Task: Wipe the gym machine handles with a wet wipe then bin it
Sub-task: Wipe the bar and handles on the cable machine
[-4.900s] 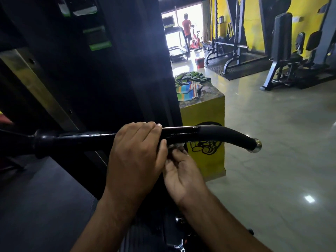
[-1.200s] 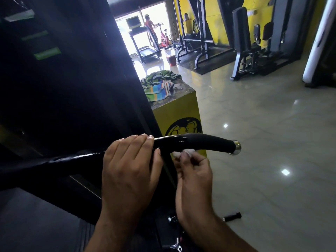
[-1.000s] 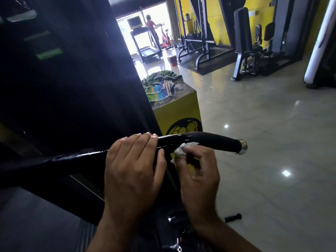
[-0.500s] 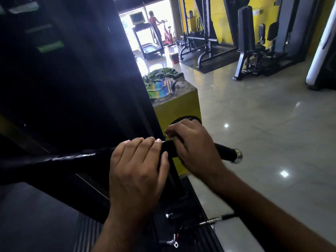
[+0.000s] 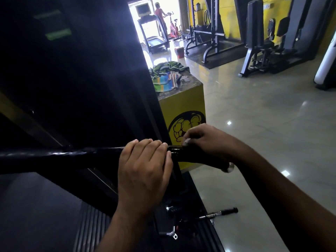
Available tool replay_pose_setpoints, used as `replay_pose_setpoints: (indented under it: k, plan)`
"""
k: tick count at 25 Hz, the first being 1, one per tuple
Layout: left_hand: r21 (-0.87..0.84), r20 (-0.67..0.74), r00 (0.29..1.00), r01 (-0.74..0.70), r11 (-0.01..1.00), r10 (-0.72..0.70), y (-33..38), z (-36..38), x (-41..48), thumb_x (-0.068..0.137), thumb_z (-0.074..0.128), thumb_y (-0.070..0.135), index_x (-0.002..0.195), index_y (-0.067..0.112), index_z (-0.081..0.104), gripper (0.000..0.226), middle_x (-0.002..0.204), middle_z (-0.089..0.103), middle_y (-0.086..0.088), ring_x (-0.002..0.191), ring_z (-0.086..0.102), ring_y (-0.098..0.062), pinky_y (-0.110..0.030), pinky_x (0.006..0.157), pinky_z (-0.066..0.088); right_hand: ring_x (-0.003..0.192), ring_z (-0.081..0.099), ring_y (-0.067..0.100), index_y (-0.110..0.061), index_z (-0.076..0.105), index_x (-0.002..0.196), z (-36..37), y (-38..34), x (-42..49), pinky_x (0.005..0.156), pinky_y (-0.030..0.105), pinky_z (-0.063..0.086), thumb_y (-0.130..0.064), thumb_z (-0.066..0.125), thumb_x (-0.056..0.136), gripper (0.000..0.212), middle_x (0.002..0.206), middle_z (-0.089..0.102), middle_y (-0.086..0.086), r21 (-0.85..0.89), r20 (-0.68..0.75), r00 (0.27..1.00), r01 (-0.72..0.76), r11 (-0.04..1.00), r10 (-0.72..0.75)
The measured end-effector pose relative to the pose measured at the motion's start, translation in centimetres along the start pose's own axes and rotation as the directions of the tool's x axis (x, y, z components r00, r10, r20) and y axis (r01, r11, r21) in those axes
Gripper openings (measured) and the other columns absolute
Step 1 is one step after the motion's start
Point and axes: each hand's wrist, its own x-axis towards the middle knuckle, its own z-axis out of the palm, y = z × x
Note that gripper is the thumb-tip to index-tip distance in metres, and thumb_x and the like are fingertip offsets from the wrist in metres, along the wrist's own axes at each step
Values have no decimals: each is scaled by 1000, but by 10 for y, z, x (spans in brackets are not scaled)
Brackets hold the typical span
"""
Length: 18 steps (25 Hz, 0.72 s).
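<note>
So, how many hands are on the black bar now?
2: the left hand grips the glossy black metal bar; the right hand holds a small white wet wipe on it, nearer its chrome end.

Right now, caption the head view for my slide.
Left hand grips the black bar while the right hand holds a wet wipe on its end grip.

My left hand (image 5: 143, 171) grips the black bar (image 5: 72, 154); my right hand (image 5: 207, 140) holds a white wet wipe (image 5: 186, 142) against its handle (image 5: 200, 158).

Dim foreground, blown-out doorway (image 5: 154, 24) backlight
</note>
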Motion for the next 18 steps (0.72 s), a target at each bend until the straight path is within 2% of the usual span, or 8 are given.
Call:
replay_pose_setpoints:
  k: [3,6,8,11,13,14,16,18]
  plan:
    - [-5,9,1000,-18,1000,18,2,1,-2,94,61,24,102,10,73,20,105,72,-5,101,66,-23,-42,100,43,88,67,8,-18,71,92,4,-14,2,76,24,55,-17,55,97,17,92,70,-4,226,100,987,98,969,-123]
    - [-18,14,1000,-19,1000,19,8,-1,0,93,61,23,103,10,73,20,105,72,-5,100,66,-23,-41,97,44,86,66,17,-16,69,85,-1,-22,16,81,35,54,-15,53,97,20,86,68,1,68,294,953,54,996,-72]
    - [-30,20,999,-26,999,27,12,-4,2,93,61,23,105,10,72,21,105,72,-5,99,65,-23,-42,94,45,86,65,17,-18,70,86,-6,-23,18,82,36,54,-14,53,97,21,87,68,2,70,336,940,40,997,-62]
    - [-43,14,999,-28,999,28,16,-7,8,94,60,24,104,10,72,21,104,71,-4,97,65,-24,-42,92,45,88,64,16,-20,68,89,-12,-13,9,78,31,52,-17,49,98,21,92,66,3,69,256,966,22,997,-39]
    - [-40,15,1000,-25,999,25,19,-9,10,94,59,25,105,11,72,22,104,71,-4,96,65,-24,-42,92,45,92,62,16,-18,69,93,-12,-3,-6,76,27,49,-19,48,99,22,96,65,0,10,95,992,-84,996,83]
    - [-39,14,1000,-22,999,22,20,-10,11,95,58,26,105,11,72,23,105,71,-4,97,65,-24,-42,93,44,93,62,13,-18,71,97,-8,0,-15,76,26,50,-20,48,99,23,99,65,-2,14,-17,997,-80,997,80]
    - [-37,7,1000,-14,999,14,23,-12,13,95,57,27,105,12,72,24,105,72,-3,98,66,-23,-41,93,42,98,62,5,-21,71,108,4,-6,-37,82,22,50,-17,46,100,27,106,68,-8,15,-195,979,62,998,-58]
    - [-36,0,1000,-7,999,7,25,-15,14,95,56,27,104,12,73,24,104,72,-3,97,66,-23,-41,92,41,105,60,2,-20,68,118,8,-13,-54,89,17,48,-10,42,99,33,113,67,-9,26,-283,948,158,987,-144]
